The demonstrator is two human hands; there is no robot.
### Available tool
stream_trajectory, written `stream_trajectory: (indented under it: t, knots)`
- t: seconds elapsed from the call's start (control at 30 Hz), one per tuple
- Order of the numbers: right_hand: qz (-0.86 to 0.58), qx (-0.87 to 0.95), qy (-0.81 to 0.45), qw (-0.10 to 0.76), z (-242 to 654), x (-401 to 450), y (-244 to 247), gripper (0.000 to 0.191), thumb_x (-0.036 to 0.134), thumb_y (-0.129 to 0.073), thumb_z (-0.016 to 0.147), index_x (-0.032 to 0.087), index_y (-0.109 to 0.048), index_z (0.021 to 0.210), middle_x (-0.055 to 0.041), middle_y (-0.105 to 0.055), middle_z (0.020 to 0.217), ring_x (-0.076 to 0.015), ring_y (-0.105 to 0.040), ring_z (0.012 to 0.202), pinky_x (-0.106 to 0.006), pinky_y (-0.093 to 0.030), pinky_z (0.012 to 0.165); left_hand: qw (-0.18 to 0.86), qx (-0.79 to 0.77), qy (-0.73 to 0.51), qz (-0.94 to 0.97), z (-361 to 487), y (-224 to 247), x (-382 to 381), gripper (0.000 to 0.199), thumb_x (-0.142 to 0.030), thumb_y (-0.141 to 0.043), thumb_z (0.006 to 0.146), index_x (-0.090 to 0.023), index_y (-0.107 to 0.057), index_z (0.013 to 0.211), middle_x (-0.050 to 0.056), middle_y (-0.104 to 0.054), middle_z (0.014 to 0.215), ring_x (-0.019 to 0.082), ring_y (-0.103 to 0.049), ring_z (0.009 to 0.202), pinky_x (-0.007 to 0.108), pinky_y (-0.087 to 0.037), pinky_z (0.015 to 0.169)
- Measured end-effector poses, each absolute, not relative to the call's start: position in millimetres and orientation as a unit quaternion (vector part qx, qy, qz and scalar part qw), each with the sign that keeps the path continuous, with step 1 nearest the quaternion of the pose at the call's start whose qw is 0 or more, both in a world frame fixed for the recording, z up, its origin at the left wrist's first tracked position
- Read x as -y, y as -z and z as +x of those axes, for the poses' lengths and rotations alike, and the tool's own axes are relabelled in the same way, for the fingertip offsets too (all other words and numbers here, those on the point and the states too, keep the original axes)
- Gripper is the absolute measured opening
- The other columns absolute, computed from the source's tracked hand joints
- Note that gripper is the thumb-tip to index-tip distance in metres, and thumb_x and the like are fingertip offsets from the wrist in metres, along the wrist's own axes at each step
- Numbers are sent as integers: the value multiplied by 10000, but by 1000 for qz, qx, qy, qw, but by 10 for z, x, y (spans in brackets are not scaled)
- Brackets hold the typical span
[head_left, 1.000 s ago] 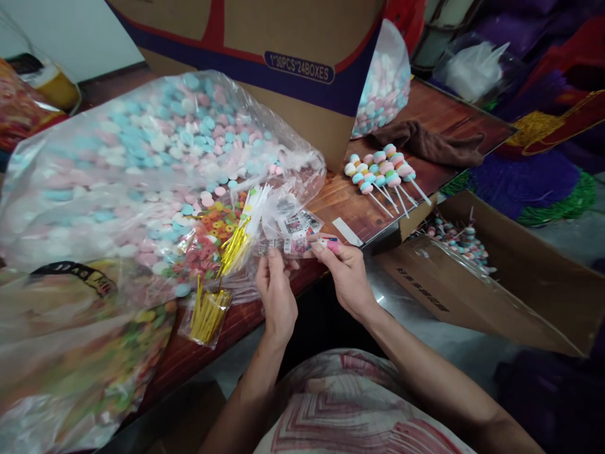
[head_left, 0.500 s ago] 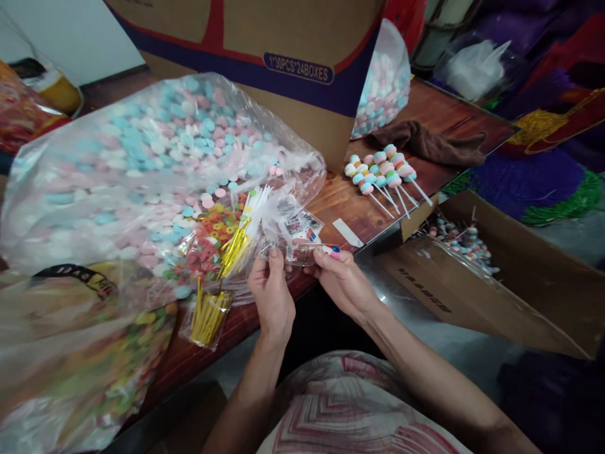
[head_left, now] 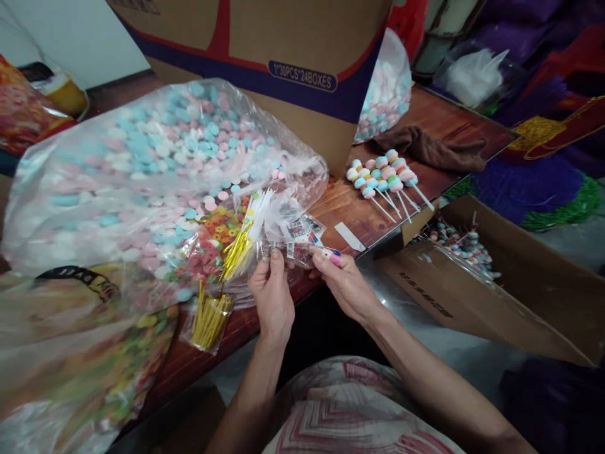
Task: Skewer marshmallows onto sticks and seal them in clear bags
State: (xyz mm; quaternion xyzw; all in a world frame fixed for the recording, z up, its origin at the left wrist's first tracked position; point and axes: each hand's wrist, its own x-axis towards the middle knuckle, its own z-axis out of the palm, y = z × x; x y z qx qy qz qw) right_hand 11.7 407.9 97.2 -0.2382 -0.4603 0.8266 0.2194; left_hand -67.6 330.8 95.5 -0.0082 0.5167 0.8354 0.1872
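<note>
Between my hands a small clear printed plastic bag (head_left: 299, 250) is stretched at the table's front edge. My left hand (head_left: 275, 299) pinches its left end between thumb and fingers. At the other end, my right hand (head_left: 347, 282) grips it, with a pink, white and blue printed part showing over the fingers. More printed bags (head_left: 305, 227) lie just behind. To the left are white sticks (head_left: 258, 208), gold twist ties (head_left: 236, 252) and gummy rings (head_left: 217, 230). A packet of gold twist ties (head_left: 210, 321) rests at the edge. Several marshmallow skewers (head_left: 384, 173) lie to the right.
A big clear bag of pastel marshmallows (head_left: 174, 142) covers the table's left, before a large carton (head_left: 302, 38). A brown cloth (head_left: 430, 148) lies at the back right. Below, an open cardboard box (head_left: 472, 302) holds finished-looking skewers. Another candy bag (head_left: 85, 359) fills the near left.
The small printed bag is now stretched flatter between my hands, and more of its printed right end shows above my right fingers. The view has shifted slightly; other things stay put.
</note>
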Motion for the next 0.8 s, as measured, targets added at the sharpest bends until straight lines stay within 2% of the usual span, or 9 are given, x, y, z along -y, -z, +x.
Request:
stream_trajectory:
  t: [0.2,0.37,0.47,0.57,0.8]
  knots:
    - [-238,474,-817,226,110,-4097,-951,351,553,-764,819,252,-808,996,-53,-741,1033,-222,-634,894,-297,-486,718,217,-485,-846,-33,-739,-957,-3299,225,-383,-844,710,-195,-725,739,-6,-723,809,109,-647,771,229,-502,743]
    - [-227,583,-728,282,98,-4155,-982,242,476,-731,877,253,-825,876,-51,-715,1080,-259,-621,1036,-372,-474,934,208,-508,-835,-45,-805,-1003,-3282,221,-391,-837,720,-204,-742,790,-3,-730,840,113,-646,804,219,-510,725]
    - [-236,586,-714,302,38,-4175,-1015,267,460,-676,916,244,-823,863,-46,-716,1017,-232,-635,942,-339,-492,867,216,-531,-817,-53,-822,-996,-3303,269,-396,-863,683,-190,-758,819,10,-737,872,124,-647,836,230,-534,748]
    - [-227,599,-698,322,-27,-4227,-1004,279,449,-671,918,229,-815,825,-49,-710,1007,-218,-639,943,-307,-490,857,204,-525,-823,-73,-858,-933,-3374,306,-358,-907,611,-179,-753,806,8,-735,873,133,-649,852,229,-552,746]
    - [-225,685,-597,352,98,-4581,-1079,275,346,-687,898,201,-722,667,-48,-688,958,-197,-644,899,-292,-481,832,209,-527,-814,-128,-857,-984,-3559,385,-312,-954,465,-141,-703,701,-18,-689,733,91,-615,673,174,-547,613]
